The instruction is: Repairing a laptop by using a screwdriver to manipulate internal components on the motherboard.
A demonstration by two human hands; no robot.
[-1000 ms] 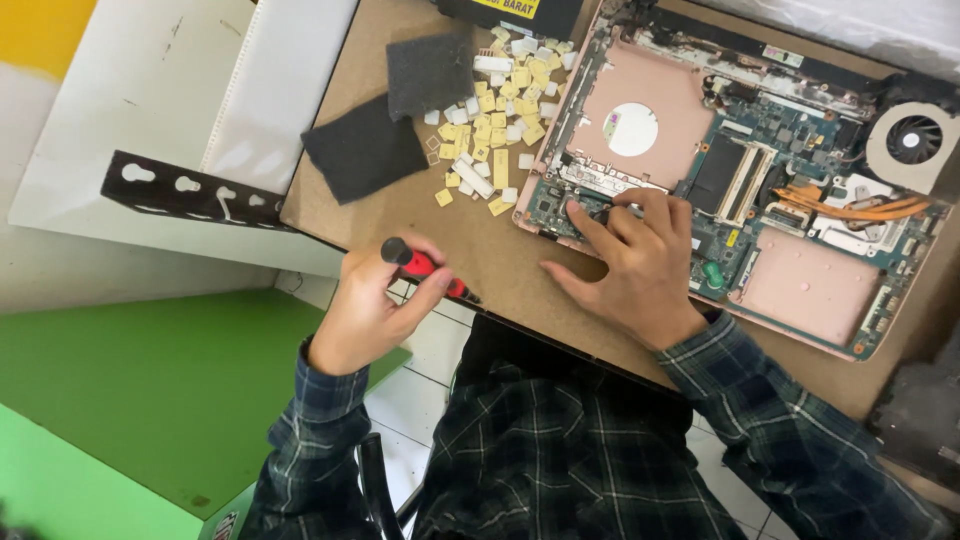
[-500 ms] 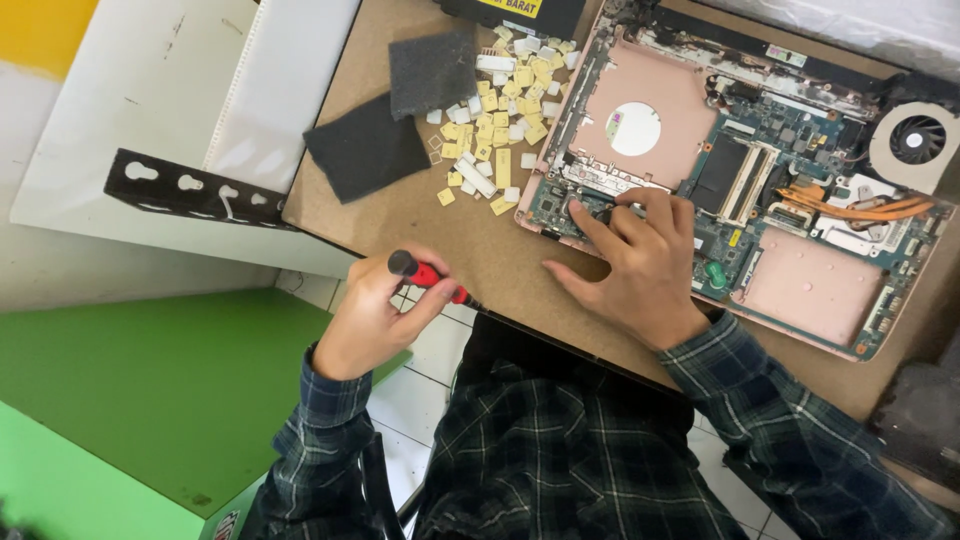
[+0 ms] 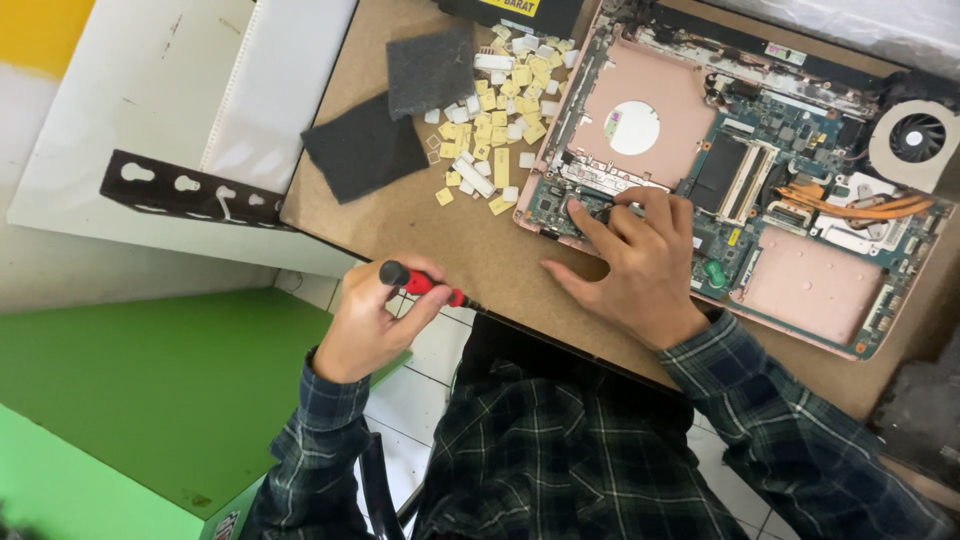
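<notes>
Two dark foam pads (image 3: 365,148); one screwdriver (image 3: 420,284); one opened laptop (image 3: 740,180); one cooling fan (image 3: 917,137); dozens of loose keycaps (image 3: 495,120).

a dark box-like object with a yellow label (image 3: 518,6) on its top lies at the upper edge of the brown worktable (image 3: 470,240), cut off by the frame, just above a heap of pale loose keycaps. a small white rectangular sticker (image 3: 787,54) sits on the top rim of the opened pink laptop base (image 3: 810,285), and a tiny yellow sticker (image 3: 734,237) marks its green circuit board. no screens or signs show.
</notes>
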